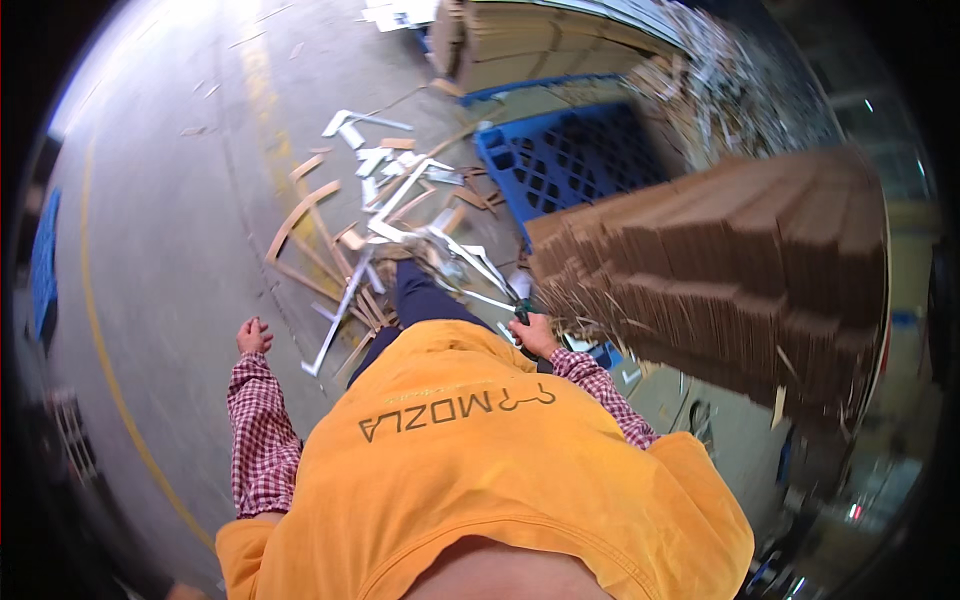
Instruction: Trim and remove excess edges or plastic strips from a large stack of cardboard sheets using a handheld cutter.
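Note:
My right hand (537, 335) is wrapped round the dark grip of a hand tool (522, 308), close to the near side of a tall stack of brown cardboard sheets (720, 270). The tool has a green-black body and a pale, blurred front end; its exact kind is unclear. Out to the left, over the floor, hangs my left hand (255, 336), its fingers loosely bent with nothing visible in them. White and brown cardboard offcuts (375, 200) lie scattered about my feet, some of them long bent strips.
A blue plastic pallet (580, 160) lies beyond the cardboard stack. Farther back stands another pile of cardboard (540, 45), with a heap of shredded scraps (730, 90) beside it. Another blue pallet (46, 262) is at the far left, past a yellow floor line (100, 300).

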Action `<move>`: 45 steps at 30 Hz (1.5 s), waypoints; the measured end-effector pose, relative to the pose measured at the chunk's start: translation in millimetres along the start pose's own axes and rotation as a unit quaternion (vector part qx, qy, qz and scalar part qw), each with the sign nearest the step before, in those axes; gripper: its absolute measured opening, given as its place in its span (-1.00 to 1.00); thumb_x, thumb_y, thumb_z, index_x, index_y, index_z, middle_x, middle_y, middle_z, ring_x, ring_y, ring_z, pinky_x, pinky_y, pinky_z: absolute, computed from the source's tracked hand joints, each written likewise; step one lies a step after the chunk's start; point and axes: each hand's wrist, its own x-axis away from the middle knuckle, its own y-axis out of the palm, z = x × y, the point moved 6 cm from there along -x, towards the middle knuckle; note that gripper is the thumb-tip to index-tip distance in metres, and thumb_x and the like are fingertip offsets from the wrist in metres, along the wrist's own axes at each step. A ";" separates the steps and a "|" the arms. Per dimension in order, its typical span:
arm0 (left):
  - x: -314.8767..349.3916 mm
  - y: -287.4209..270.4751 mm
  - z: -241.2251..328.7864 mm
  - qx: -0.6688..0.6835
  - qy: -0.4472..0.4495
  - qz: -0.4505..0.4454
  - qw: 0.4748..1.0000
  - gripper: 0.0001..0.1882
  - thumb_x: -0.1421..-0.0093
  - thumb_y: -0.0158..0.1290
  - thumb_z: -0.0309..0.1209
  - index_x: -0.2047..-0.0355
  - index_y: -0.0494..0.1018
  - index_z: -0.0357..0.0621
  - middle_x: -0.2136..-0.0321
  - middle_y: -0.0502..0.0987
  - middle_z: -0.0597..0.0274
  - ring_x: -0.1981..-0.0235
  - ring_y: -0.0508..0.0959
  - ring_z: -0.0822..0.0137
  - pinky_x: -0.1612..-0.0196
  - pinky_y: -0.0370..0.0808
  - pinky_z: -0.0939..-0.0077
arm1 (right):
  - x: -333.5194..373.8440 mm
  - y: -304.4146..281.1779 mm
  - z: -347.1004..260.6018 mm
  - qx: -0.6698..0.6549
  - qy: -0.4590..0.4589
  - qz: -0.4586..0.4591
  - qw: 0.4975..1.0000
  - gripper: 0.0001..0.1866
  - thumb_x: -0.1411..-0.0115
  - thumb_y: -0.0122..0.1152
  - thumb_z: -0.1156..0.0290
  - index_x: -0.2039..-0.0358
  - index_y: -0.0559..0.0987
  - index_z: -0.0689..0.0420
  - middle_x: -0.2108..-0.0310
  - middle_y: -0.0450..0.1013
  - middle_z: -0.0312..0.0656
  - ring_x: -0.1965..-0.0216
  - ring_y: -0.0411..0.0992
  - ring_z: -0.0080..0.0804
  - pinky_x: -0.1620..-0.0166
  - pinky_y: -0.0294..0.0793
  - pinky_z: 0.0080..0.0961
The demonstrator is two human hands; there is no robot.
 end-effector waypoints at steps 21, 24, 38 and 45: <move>57.9 336.3 63.0 -0.131 -0.003 -0.355 0.926 -0.69 -0.12 -0.02 -0.19 0.21 0.33 -0.09 0.43 0.50 0.13 0.60 0.51 0.17 0.71 0.40 0.39 | 127.9 -165.3 11.8 -0.130 -0.013 0.391 0.911 -0.78 -0.10 0.05 0.30 0.47 0.42 0.21 0.63 0.37 -0.29 0.60 0.36 -0.60 0.54 0.34 -0.64; 38.7 396.9 140.4 -0.045 0.032 -0.387 0.920 -0.64 -0.09 0.00 -0.15 0.20 0.31 -0.10 0.39 0.48 0.08 0.54 0.52 0.16 0.70 0.40 0.39 | 198.3 -210.2 43.7 -0.275 -0.057 0.587 0.759 -0.77 -0.12 0.04 0.28 0.46 0.44 0.21 0.62 0.38 -0.29 0.60 0.36 -0.58 0.55 0.34 -0.65; 579.4 666.5 510.1 0.072 0.377 -0.658 0.648 -0.37 -0.21 -0.27 0.04 -0.18 -0.01 -0.03 -0.10 0.17 0.08 0.03 0.35 0.21 0.06 0.35 0.43 | 519.7 -562.9 -0.2 -0.284 -0.299 0.771 0.485 -0.54 -0.18 -0.05 0.05 0.02 0.37 0.08 0.15 0.39 -0.21 0.12 0.35 -0.45 0.16 0.36 -0.42; 793.7 640.2 592.9 0.219 0.492 -0.725 0.430 -0.18 -0.12 -0.41 0.24 -0.23 -0.24 0.00 -0.22 -0.19 0.00 -0.24 -0.12 0.05 -0.22 -0.10 0.20 | 526.0 -683.9 -25.8 -0.361 -0.382 0.687 0.502 -0.51 -0.16 -0.02 0.05 0.09 0.40 0.21 0.20 0.42 -0.20 0.30 0.41 -0.44 0.31 0.43 -0.48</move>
